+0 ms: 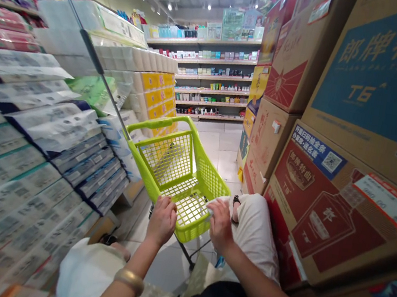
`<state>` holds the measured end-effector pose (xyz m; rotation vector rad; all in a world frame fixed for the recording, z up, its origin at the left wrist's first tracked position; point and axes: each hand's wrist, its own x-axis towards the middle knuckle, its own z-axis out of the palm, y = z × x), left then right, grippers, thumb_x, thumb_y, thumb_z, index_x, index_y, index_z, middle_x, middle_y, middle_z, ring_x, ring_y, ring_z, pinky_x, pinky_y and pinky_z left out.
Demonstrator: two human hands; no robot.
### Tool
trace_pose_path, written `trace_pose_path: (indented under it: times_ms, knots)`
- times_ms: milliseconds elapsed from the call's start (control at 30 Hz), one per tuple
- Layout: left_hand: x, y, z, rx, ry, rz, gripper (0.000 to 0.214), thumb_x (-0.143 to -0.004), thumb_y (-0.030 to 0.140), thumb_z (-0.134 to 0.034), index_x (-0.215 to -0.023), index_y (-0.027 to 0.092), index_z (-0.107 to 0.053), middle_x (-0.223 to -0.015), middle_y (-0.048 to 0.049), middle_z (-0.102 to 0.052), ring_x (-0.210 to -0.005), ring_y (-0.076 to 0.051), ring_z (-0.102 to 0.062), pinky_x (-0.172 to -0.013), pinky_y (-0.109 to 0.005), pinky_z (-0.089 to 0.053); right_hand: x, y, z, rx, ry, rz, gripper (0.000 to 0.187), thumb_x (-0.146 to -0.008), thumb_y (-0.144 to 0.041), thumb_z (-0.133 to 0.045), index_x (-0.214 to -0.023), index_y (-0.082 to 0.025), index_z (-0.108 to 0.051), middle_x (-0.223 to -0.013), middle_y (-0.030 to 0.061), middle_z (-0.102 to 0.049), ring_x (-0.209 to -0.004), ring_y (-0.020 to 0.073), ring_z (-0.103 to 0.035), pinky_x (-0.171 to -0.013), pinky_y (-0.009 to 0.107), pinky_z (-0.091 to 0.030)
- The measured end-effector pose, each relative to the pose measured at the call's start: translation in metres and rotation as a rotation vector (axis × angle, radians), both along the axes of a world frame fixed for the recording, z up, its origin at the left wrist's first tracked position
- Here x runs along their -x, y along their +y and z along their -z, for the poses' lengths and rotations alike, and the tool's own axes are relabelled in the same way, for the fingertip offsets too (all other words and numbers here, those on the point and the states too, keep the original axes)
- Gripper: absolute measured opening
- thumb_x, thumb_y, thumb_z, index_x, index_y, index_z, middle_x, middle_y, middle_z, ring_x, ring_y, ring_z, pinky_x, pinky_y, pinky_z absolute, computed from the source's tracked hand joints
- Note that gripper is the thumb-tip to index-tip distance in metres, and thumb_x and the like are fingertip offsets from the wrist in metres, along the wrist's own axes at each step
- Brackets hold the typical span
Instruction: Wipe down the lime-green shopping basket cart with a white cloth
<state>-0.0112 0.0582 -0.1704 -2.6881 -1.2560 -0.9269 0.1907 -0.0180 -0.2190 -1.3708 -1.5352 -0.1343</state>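
A lime-green plastic shopping cart [210,169] with lattice walls stands right in front of me, its basket holding nothing that I can see. Around its near left rim the fingers of my left hand [163,221] are closed. At the near right corner my right hand [219,223] presses a white cloth or tissue [211,205] against the rim, fingers curled over it; much of the white piece is hidden under the hand. The cart's handle [157,123] is on the far side, away from me.
Stacked packs of paper goods [27,156] line the left side. Tall stacks of cardboard boxes [344,201] rise close on the right. A tiled aisle floor [218,141] leads to shelves of small products [213,78]. A thin pole [93,54] slants down to the cart.
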Motion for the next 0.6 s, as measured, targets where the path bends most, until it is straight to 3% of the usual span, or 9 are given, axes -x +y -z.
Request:
trace_pose_path:
  times_ms: [133, 267, 433, 500, 600]
  knots:
    - [0.007, 0.004, -0.002, 0.011, -0.008, 0.018, 0.024, -0.085, 0.014, -0.035, -0.073, 0.024, -0.054, -0.088, -0.008, -0.061, -0.113, -0.026, -0.055, -0.111, -0.05, -0.038, 0.04, -0.012, -0.004, 0.061, -0.146, -0.167, 0.051, -0.082, -0.003, -0.043, -0.126, -0.025, -0.056, -0.117, 0.0057, -0.065, -0.123, 0.0214, -0.052, -0.114, 0.047, -0.031]
    - [0.016, 0.008, -0.003, 0.028, -0.02, 0.056, 0.025, -0.086, 0.016, -0.035, -0.072, 0.023, -0.054, -0.087, -0.0073, -0.061, -0.114, -0.025, -0.055, -0.111, -0.05, -0.039, 0.01, -0.008, -0.012, 0.045, -0.287, -0.259, 0.042, -0.086, -0.008, -0.046, -0.122, -0.024, -0.059, -0.114, 0.006, -0.067, -0.112, 0.0205, -0.059, -0.108, 0.042, -0.039]
    - [0.016, 0.009, -0.001, 0.067, -0.058, 0.078, 0.026, -0.086, 0.016, -0.033, -0.071, 0.024, -0.053, -0.085, -0.0064, -0.059, -0.115, -0.025, -0.054, -0.112, -0.051, -0.037, -0.041, 0.001, -0.011, 0.009, -0.209, -0.139, 0.042, -0.086, -0.005, -0.042, -0.12, -0.022, -0.06, -0.115, 0.0076, -0.067, -0.117, 0.0228, -0.057, -0.109, 0.049, -0.038]
    - [0.014, 0.008, 0.0, 0.078, -0.078, 0.072, 0.026, -0.086, 0.016, -0.033, -0.071, 0.024, -0.053, -0.083, -0.006, -0.058, -0.115, -0.025, -0.054, -0.112, -0.051, -0.036, -0.037, 0.001, -0.009, -0.001, -0.123, -0.071, 0.043, -0.085, -0.004, -0.04, -0.118, -0.021, -0.062, -0.114, 0.0084, -0.067, -0.12, 0.0237, -0.055, -0.11, 0.051, -0.036]
    - [0.01, 0.006, 0.002, 0.078, -0.116, 0.057, 0.025, -0.085, 0.016, -0.034, -0.071, 0.023, -0.054, -0.083, -0.0062, -0.058, -0.115, -0.026, -0.054, -0.112, -0.052, -0.035, 0.0, -0.006, -0.006, 0.004, 0.003, 0.005, 0.043, -0.082, -0.003, -0.039, -0.114, -0.021, -0.063, -0.113, 0.0086, -0.066, -0.124, 0.0249, -0.051, -0.114, 0.054, -0.029]
